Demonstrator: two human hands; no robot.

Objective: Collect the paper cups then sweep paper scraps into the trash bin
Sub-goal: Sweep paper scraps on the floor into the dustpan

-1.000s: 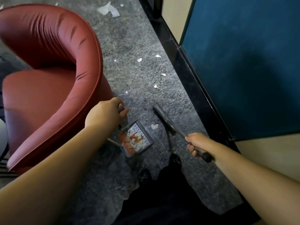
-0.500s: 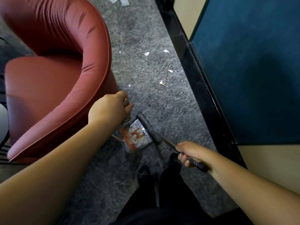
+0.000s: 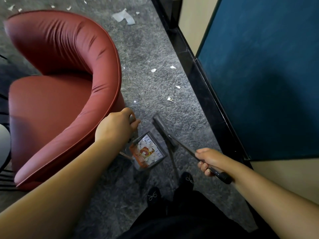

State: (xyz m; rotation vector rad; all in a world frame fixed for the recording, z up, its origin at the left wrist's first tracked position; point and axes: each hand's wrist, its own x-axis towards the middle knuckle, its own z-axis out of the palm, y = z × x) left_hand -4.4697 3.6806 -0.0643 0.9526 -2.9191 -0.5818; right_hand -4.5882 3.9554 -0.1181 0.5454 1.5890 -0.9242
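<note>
My left hand point(image 3: 114, 125) grips the upright handle of a grey dustpan point(image 3: 148, 150) that rests on the grey carpet and holds white paper scraps and an orange printed piece. My right hand point(image 3: 207, 160) grips the dark handle of a broom point(image 3: 164, 130). Its grey head sits on the carpet just right of the dustpan's mouth. Small white scraps point(image 3: 170, 99) lie on the carpet beyond the broom, and a larger torn piece point(image 3: 123, 16) lies farther off. No paper cup or trash bin is in sight.
A red leather armchair point(image 3: 57, 87) fills the left side, touching my left wrist. A black skirting point(image 3: 203, 87) and a blue wall panel point(image 3: 267, 75) close off the right. My black shoes point(image 3: 186, 180) stand behind the dustpan.
The broom head has moved away from the dustpan's mouth, out to the right and forward on the carpet. The view has tilted up, showing more floor ahead. My left hand stayed on the dustpan handle.
</note>
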